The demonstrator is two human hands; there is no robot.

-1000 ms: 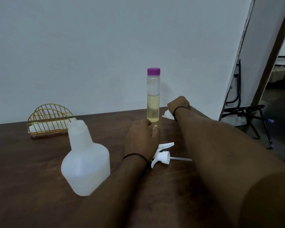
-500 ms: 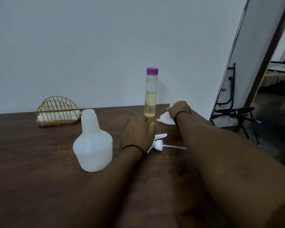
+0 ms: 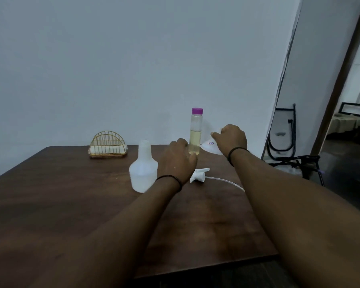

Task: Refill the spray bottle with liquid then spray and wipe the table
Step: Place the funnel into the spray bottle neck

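The spray bottle (image 3: pixel 142 170) stands open-necked toward the far edge of the table (image 3: pixel 50 204), its trigger head (image 3: pixel 199 175) lying just beside it with the tube trailing toward the right edge. The right hand (image 3: pixel 231 140) pinches a white funnel (image 3: pixel 211 146) near the far right corner, close to the tall refill bottle (image 3: pixel 195 132) with its purple cap on. The left hand (image 3: pixel 177 161) hovers loosely curled, holding nothing. The refill bottle is narrow and tall, so a knuckle brushing it while lifting the funnel could probably topple it. The spray bottle looks light and empty; seating the funnel one-handed could tip it.
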